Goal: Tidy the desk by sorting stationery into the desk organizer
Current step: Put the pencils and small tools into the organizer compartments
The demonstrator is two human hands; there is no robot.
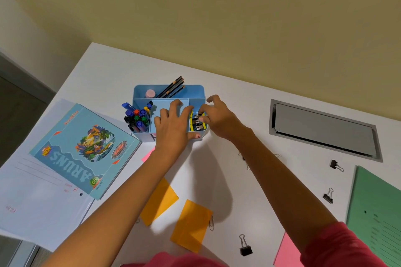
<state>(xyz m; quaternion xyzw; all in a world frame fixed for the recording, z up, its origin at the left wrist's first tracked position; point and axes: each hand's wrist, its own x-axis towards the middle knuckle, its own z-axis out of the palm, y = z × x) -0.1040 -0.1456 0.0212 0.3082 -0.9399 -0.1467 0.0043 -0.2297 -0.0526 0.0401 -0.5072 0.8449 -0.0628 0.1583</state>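
Notebook [84,147] lies far left. Pens [137,118] stand in the left compartment of the organizer [169,90]. Left hand [173,123] rests flat across its middle, fingers spread, gripping nothing. Right hand [217,118] pinches a binder clip [197,116] inside the right compartment. 3 loose clips [336,165] lie on the desk [249,104] further right.

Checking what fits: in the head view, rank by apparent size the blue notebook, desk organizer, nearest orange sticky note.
1. blue notebook, largest
2. desk organizer
3. orange sticky note, smallest despite nearest the camera
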